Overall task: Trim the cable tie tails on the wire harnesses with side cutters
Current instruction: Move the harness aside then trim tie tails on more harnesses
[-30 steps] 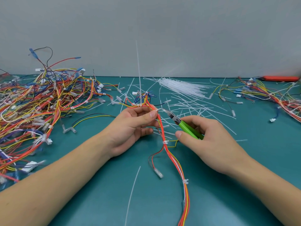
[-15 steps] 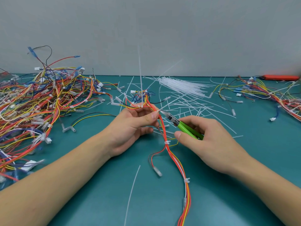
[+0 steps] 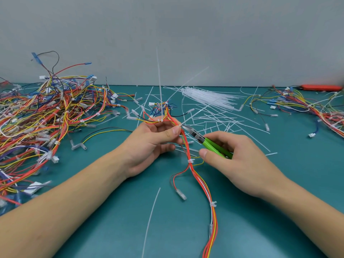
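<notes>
Near the centre of the teal table [image 3: 111, 229], the left hand [image 3: 154, 144] pinches the red-orange wire harness [image 3: 195, 175]. The right hand [image 3: 236, 161] grips green-handled side cutters [image 3: 208, 142], tips at a white tie tail [image 3: 193, 113]. Loose ties [image 3: 210, 97] lie toward the far edge.

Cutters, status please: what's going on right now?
Right hand grips cutters, tip at tie tail. Left hand holds harness. Nothing blocking.

Two hands: left hand [image 3: 152, 144], right hand [image 3: 236, 164]. One pair of green side cutters [image 3: 208, 141]. Two harness heaps, far left [image 3: 42, 116] and far right [image 3: 309, 107]; one bundle of white cable ties [image 3: 210, 97]
</notes>
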Motion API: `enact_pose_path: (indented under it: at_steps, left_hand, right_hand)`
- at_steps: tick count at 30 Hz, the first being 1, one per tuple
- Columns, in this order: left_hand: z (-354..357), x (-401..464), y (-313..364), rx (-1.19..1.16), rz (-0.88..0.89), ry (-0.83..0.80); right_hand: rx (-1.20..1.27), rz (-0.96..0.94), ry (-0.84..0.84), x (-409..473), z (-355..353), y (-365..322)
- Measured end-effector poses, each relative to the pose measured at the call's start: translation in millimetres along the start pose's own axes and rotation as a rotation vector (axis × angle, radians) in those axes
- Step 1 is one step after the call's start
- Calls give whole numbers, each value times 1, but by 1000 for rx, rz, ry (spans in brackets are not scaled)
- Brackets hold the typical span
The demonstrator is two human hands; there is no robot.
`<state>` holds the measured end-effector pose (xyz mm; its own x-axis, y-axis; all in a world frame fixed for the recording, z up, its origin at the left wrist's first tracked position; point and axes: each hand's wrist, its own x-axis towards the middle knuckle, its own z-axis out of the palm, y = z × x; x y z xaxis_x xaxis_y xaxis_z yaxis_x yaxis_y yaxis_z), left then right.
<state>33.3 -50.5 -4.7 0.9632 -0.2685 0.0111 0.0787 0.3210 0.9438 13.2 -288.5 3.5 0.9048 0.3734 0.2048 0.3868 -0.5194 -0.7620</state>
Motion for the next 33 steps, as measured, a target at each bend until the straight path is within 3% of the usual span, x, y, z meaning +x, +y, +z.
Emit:
enact_pose_path:
  at_steps: [33]
  left_hand:
    - [7,-2,0,63,13,65]
  right_hand:
    - [91,48,-50,5,0,1]
